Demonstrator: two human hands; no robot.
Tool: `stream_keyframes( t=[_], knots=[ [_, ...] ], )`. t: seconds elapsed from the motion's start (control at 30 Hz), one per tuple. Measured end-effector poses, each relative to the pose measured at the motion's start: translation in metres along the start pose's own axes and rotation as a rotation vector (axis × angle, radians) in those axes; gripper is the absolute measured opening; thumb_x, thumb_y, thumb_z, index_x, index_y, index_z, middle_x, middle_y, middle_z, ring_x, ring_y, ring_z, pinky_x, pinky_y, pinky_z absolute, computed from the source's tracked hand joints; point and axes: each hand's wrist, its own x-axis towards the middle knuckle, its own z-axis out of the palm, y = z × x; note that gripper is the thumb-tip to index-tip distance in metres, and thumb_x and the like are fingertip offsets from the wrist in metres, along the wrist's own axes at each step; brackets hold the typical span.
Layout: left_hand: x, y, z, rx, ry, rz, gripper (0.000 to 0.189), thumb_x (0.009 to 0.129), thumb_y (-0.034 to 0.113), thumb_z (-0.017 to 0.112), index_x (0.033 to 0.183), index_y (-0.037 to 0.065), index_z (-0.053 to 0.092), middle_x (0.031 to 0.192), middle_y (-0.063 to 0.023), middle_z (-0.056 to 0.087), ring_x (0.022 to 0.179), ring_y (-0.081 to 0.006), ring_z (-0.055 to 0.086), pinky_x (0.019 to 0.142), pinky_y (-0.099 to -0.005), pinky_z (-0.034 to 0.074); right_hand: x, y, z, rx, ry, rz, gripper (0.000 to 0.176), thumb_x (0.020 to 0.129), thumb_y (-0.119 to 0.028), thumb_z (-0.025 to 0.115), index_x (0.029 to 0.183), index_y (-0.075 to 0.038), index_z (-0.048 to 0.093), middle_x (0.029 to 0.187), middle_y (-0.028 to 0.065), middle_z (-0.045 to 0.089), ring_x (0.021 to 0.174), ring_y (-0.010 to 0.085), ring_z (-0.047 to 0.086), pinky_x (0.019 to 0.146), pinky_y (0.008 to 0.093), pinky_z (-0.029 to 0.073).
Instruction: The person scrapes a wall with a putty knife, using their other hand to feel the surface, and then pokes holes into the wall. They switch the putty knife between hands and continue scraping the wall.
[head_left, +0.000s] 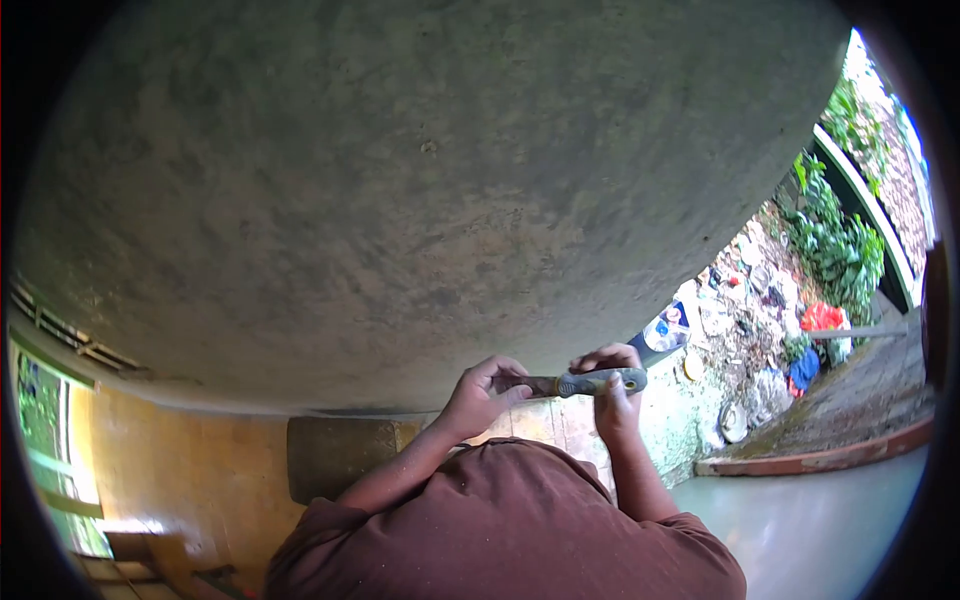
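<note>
A scraper (574, 385) with a grey, rounded handle and a dark, dirty blade lies roughly level in front of my chest. My right hand (618, 395) is closed round the handle, thumb on the near side, and the hole at the handle's end shows beyond it. The fingers of my left hand (482, 396) pinch the blade end, covering its tip. Just beyond both hands rises a grey plastered wall (430, 220) with darker smudges and rough patches. Neither hand is clearly touching it.
A dark mat (340, 455) lies on the tan tiled floor (220, 460) to the left. At right, a dark bucket (655, 345) stands by the wall. Scattered rubbish (765, 290) and green plants (840, 240) lie beyond, with a red-edged ledge (830, 450) nearer.
</note>
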Motion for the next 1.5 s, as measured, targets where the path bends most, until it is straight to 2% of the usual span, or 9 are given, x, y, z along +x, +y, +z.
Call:
stream_keyframes(
  t=[0.07, 0.2, 0.5, 0.67, 0.77, 0.97, 1.1, 1.3, 1.5],
  knots=[
    [-0.001, 0.006, -0.013, 0.23, 0.126, 0.226, 0.022, 0.082, 0.003, 0.071, 0.1, 0.002, 0.059, 0.09, -0.0024, 0.063, 0.085, -0.008, 0.058, 0.077, -0.0242, 0.048, -0.006, -0.008, -0.008, -0.033, 0.077, 0.0, 0.042, 0.087, -0.024, 0.067, 0.117, -0.001, 0.048, 0.094, 0.0111, 0.059, 0.094, 0.023, 0.061, 0.086, 0.036, 0.049],
    [-0.011, 0.025, -0.029, 0.481, 0.15, 0.295, 0.033, 0.079, 0.007, 0.075, 0.107, 0.005, 0.059, 0.087, -0.0054, 0.063, 0.083, -0.0105, 0.059, 0.077, -0.0261, 0.048, -0.023, -0.018, -0.004, -0.562, 0.001, 0.203, 0.039, 0.085, -0.021, 0.07, 0.115, 0.0, 0.057, 0.098, 0.0091, 0.061, 0.091, 0.0156, 0.059, 0.081, 0.028, 0.047],
    [-0.024, 0.059, -0.038, 0.532, -0.137, 0.098, 0.054, 0.077, 0.004, 0.075, 0.126, 0.006, 0.053, 0.089, -0.0027, 0.058, 0.091, -0.0115, 0.058, 0.082, -0.0264, 0.047, -0.053, 0.001, 0.047, -0.798, -0.401, 0.479, 0.04, 0.091, -0.033, 0.062, 0.114, -0.001, 0.058, 0.083, 0.0142, 0.064, 0.071, 0.0215, 0.06, 0.068, 0.035, 0.047],
    [-0.029, 0.077, -0.036, 0.673, -0.384, -0.038, 0.062, 0.077, 0.007, 0.073, 0.134, 0.007, 0.049, 0.103, -0.0101, 0.064, 0.102, -0.0191, 0.059, 0.093, -0.0345, 0.045, -0.07, 0.012, 0.062, -0.699, -0.324, 0.463, 0.026, 0.095, -0.026, 0.055, 0.097, 0.0, 0.055, 0.074, 0.0105, 0.059, 0.069, 0.0188, 0.058, 0.064, 0.0331, 0.046],
    [-0.033, 0.086, -0.066, 0.712, -0.172, 0.544, 0.05, 0.079, 0.008, 0.07, 0.126, 0.005, 0.054, 0.109, -0.0112, 0.063, 0.109, -0.0265, 0.057, 0.098, -0.0385, 0.042, -0.072, 0.004, 0.052, -0.604, -0.048, 0.475, 0.019, 0.094, -0.02, 0.054, 0.095, -0.001, 0.054, 0.077, 0.0041, 0.059, 0.069, 0.0125, 0.055, 0.064, 0.0294, 0.045],
    [-0.069, 0.118, -0.148, 0.83, 0.429, 1.288, 0.033, 0.086, 0.005, 0.048, 0.118, 0.0, 0.051, 0.12, -0.021, 0.054, 0.122, -0.0383, 0.044, 0.109, -0.0581, 0.025, -0.042, -0.012, 0.062, -0.545, 0.205, 0.421, 0.024, 0.098, -0.025, 0.051, 0.086, -0.004, 0.05, 0.067, -0.0014, 0.048, 0.058, 0.007, 0.044, 0.051, 0.0253, 0.037],
    [-0.08, 0.13, -0.172, 1.025, 0.706, 1.323, 0.041, 0.088, 0.009, 0.048, 0.128, 0.001, 0.043, 0.137, -0.0236, 0.04, 0.138, -0.0402, 0.024, 0.112, -0.0584, 0.014, -0.008, -0.018, 0.079, -0.599, 0.194, 0.401, 0.03, 0.097, -0.028, 0.052, 0.08, -0.003, 0.05, 0.063, -0.0018, 0.047, 0.055, 0.0074, 0.044, 0.05, 0.0272, 0.037],
    [-0.098, 0.124, -0.196, 1.074, 0.879, 1.17, 0.048, 0.091, 0.013, 0.051, 0.136, 0.001, 0.038, 0.146, -0.024, 0.028, 0.141, -0.0404, 0.018, 0.113, -0.0552, 0.014, 0.053, -0.036, 0.109, -0.68, 0.175, 0.218, 0.033, 0.098, -0.03, 0.051, 0.079, -0.003, 0.051, 0.06, -0.0029, 0.046, 0.053, 0.0061, 0.044, 0.048, 0.0249, 0.035],
    [-0.101, 0.115, -0.219, 1.038, 0.999, 0.913, 0.061, 0.092, 0.021, 0.055, 0.144, -0.001, 0.029, 0.152, -0.0244, 0.018, 0.143, -0.0375, 0.014, 0.114, -0.0506, 0.011, 0.016, -0.025, 0.102, -0.59, 0.274, 0.308, 0.034, 0.096, -0.031, 0.052, 0.075, -0.004, 0.051, 0.058, -0.0023, 0.047, 0.049, 0.0059, 0.044, 0.044, 0.0237, 0.035]
  ],
)
